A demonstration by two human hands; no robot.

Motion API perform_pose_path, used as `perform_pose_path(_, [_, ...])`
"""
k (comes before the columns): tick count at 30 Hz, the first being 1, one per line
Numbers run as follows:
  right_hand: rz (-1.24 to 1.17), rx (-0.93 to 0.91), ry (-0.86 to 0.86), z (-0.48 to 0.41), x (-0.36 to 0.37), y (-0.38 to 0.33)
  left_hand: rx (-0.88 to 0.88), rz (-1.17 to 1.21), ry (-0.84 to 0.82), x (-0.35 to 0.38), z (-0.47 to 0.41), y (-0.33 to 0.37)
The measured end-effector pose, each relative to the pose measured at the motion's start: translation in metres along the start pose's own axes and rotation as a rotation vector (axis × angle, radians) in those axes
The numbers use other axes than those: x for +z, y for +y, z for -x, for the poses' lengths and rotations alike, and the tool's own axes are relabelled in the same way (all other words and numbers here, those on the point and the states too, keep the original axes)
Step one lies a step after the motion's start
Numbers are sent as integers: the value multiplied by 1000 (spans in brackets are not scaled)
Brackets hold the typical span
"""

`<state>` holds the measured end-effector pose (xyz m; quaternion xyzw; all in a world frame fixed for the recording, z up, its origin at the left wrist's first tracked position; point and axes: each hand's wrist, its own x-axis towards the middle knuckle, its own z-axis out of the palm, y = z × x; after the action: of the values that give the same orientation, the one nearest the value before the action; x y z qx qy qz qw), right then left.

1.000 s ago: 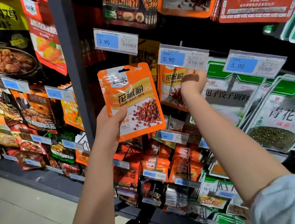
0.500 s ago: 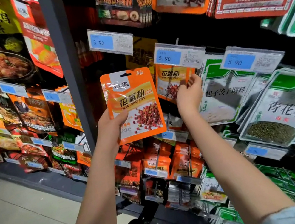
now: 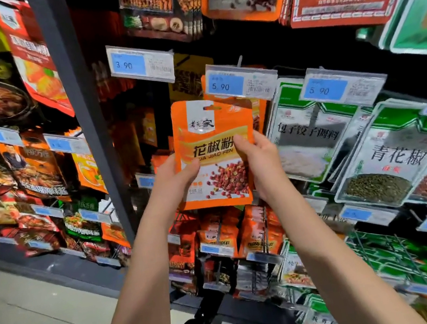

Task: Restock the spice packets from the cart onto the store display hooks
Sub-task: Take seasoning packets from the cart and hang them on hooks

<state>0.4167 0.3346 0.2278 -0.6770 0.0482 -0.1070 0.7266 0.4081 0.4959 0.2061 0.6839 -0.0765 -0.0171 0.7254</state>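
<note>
Dark store display rack with a grey upright post: hung with printed sachets, each hook fronted by a clear holder with a blue price label.

Green-and-white flat pouches: hang overlapping, right of centre.

Orange glossy spice packet with a red peppercorn picture: upright, held before the rack, its top edge just under the "5.90" price tag. Matching orange packets hang just behind it.

Left hand: grips the packet's lower left edge, thumb on the front.

Right hand: grips the right edge, thumb across the front.

Hang slot: top centre; whether a hook passes through it cannot be told.
</note>
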Motion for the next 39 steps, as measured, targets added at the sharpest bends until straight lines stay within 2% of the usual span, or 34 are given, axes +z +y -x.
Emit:
perform_pose_path(6, [-113,-48,90,-4,-3,1,74,-105,-18,14,-9,8])
perform_pose_path(10, [-98,-70,80,-4,-7,-4,130,-118,-13,18,-17,14])
perform_pose_path(31, [8,-164,259,-31,-10,-6,82,-124,-86,25,-40,15])
perform_pose_path(39, [-9,-186,215,-24,-14,6,98,-170,-40,27,-34,4])
